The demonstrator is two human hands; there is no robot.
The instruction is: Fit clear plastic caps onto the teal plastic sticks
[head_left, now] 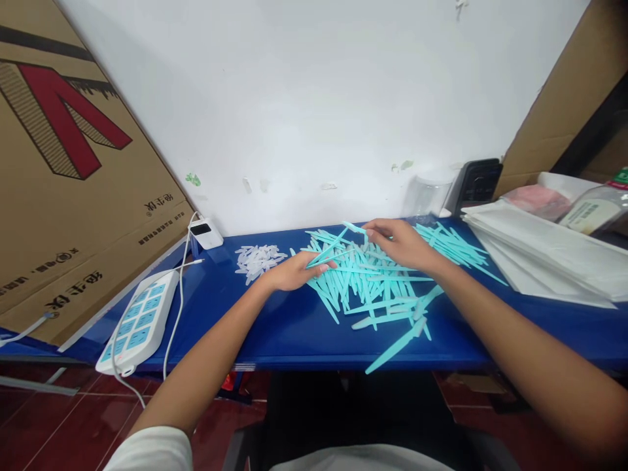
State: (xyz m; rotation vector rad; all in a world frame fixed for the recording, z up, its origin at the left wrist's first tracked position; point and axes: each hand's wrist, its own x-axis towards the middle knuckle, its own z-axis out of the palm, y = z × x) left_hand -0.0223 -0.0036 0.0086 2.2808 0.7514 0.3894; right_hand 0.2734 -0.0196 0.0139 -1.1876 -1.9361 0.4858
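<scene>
My left hand (293, 271) is closed around a few slim turquoise eyebrow razors (328, 248), which point up and to the right. Across from it, my right hand (400, 242) pinches another turquoise eyebrow razor (355, 227) with a pale tip, close to the ends of those in the left hand. Both hands are just above a loose heap of the same razors (363, 281), many with whitish translucent covers. One capped razor (397, 347) lies apart at the front edge. Left of the heap is a pile of small translucent caps (258, 260).
On the blue table (275, 333), a white power strip (140, 320) and a small white device (206, 233) sit left. More razors (454, 245) lie right, beside white sheets (540, 255). Behind are a clear jar (429, 193) and a black device (478, 183). A cardboard box (73, 216) leans left.
</scene>
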